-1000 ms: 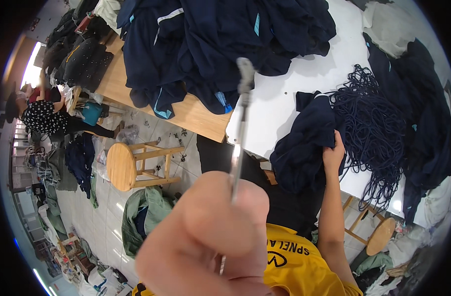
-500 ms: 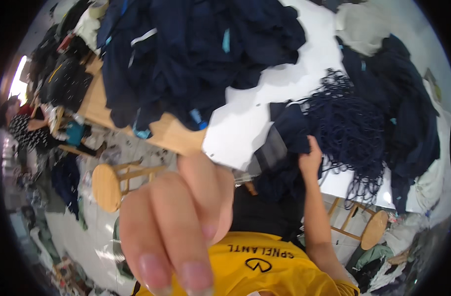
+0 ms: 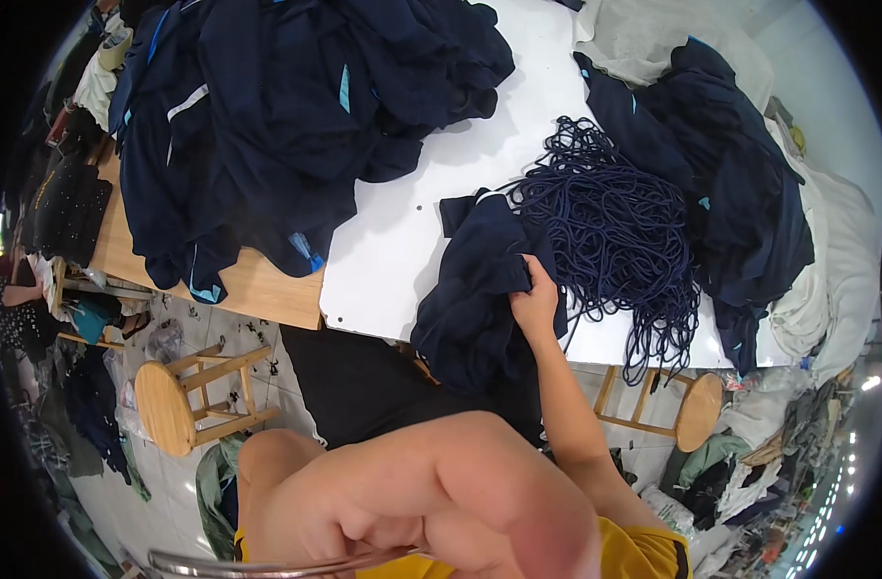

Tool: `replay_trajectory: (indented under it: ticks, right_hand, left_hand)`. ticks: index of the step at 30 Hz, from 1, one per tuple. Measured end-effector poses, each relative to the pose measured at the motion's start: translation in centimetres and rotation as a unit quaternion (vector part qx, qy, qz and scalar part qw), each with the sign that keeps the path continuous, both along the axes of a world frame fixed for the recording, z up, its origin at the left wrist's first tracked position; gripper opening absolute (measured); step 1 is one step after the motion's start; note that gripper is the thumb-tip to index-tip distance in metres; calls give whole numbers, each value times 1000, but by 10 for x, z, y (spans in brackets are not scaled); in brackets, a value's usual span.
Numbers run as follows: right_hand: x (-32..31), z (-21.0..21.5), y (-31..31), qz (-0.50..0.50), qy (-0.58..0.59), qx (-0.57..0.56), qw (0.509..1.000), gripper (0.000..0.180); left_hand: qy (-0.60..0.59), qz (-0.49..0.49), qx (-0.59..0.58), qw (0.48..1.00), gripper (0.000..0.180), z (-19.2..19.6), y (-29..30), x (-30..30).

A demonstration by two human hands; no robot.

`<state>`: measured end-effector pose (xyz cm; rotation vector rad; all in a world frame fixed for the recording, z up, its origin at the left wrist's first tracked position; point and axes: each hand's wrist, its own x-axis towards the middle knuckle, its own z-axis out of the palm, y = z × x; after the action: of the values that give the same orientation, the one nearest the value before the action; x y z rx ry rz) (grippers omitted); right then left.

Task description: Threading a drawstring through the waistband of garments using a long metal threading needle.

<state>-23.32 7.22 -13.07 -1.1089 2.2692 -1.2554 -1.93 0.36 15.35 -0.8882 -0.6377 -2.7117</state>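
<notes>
My right hand (image 3: 537, 301) is closed on the edge of a dark navy garment (image 3: 465, 323), which lies bunched at the table's front edge and hangs partly over it. Right beside the garment, a tangled heap of navy cord (image 3: 619, 227) spreads over the white tabletop, with loops drooping past the edge. Very near the camera, my left hand (image 3: 412, 492) fills the lower middle with its fingers bent. A thin shiny metal band (image 3: 267, 567) runs under that hand. Whatever the bent fingers may hold is hidden.
A large navy garment pile (image 3: 267, 125) covers the table's left. More navy clothing (image 3: 720, 183) lies at the right by pale cloth (image 3: 817, 280). Wooden stools (image 3: 166, 407) stand below both sides. Beyond the left side are clothes heaps and, partly visible, a person (image 3: 21, 309).
My left hand has moved down and toward the camera, uncovering the table's front edge. My right hand still grips the navy garment. The whole view has shifted, so the table appears lower and farther left.
</notes>
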Motion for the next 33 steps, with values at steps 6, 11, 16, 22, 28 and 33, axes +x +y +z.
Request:
replay_trajectory:
  ticks: [6, 11, 16, 22, 28, 33]
  right_hand:
    - [-2, -6, 3, 3, 24, -1, 1000, 34]
    - [-3, -6, 1, 7, 1, -3, 1000, 41]
    - [-3, -3, -2, 8, 2, 3, 1000, 41]
    - [0, -4, 2, 3, 7, -12, 1000, 39]
    - [4, -4, 6, 8, 6, -4, 1000, 39]
    - [-5, -17, 1, 9, 62, -46, 997, 40]
  left_hand:
    - [-7, 73, -15, 997, 73, -5, 11, 5]
    - [-97, 150, 9, 984, 42, -21, 16, 20]
    - [-209, 160, -16, 965, 14, -36, 15, 29]
    - [-121, 34, -87, 988, 30, -69, 50, 11]
    - [-49, 80, -24, 995, 21, -87, 64, 10]
    - [-138, 144, -1, 980, 11, -82, 36, -14]
